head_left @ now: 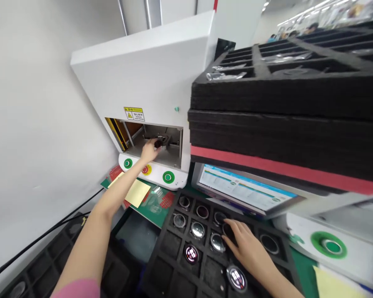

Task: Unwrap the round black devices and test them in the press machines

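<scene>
My left hand (150, 150) reaches into the opening of the white machine (143, 78). Its fingers are closed round a small dark round piece (158, 143) at the fixture (166, 138). My right hand (244, 244) is over the black foam tray (170, 244), fingertips bent down at a dark round piece (229, 232) in one compartment. Round watch-like pieces with glass faces lie in several compartments; one lit piece (191, 253) and another lit piece (236, 278) show glowing displays.
Green buttons and a red button (146, 169) line the machine's front. A tall stack of black foam trays (282, 111) overhangs a screen (245, 186) at the right. Yellow paper (137, 193) lies on the green mat. Another black tray (40, 269) is at lower left.
</scene>
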The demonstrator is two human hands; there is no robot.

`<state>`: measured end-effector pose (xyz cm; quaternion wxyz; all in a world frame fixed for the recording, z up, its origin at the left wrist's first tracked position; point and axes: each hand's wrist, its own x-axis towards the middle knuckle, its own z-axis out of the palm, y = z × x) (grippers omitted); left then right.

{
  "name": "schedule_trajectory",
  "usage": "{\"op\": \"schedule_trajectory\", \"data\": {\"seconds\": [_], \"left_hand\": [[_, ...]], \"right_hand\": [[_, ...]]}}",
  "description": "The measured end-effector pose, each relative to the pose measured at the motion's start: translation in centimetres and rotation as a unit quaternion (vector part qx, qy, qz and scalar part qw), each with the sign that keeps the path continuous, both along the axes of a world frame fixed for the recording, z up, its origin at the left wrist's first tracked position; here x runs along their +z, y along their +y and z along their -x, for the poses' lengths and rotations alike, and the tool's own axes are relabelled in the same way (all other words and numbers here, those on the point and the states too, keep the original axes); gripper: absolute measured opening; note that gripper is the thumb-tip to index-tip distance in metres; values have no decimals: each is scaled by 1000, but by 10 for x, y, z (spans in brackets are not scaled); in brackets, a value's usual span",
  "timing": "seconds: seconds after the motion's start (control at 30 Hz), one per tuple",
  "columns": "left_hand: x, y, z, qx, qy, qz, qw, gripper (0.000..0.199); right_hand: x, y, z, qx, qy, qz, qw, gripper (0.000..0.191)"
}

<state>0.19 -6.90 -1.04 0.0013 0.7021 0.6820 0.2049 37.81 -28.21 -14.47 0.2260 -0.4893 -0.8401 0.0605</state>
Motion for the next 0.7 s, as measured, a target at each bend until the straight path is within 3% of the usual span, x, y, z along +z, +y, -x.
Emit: {"op": "schedule_trajectory", "data": {"seconds": [0.1, 0.23, 0.53, 0.63, 0.7], "left_hand": [[10, 54, 23, 23, 14, 32, 999, 37], [13, 91, 30, 4, 37, 108, 993, 34], [23, 112, 21, 0, 80, 177, 981, 32], [30, 111, 16, 5, 81, 155, 984, 32], [29, 109, 4, -1, 74, 113, 991, 33]], "right_hand": [[1, 1, -4, 11, -4, -18, 1000, 27], [6, 0, -6, 20, -7, -41, 999, 28], [11, -2, -1, 1, 7, -85, 996, 28], [20, -18, -23, -18, 24, -93, 995, 28], [32, -27, -55, -78, 31, -118, 990, 29]]}}
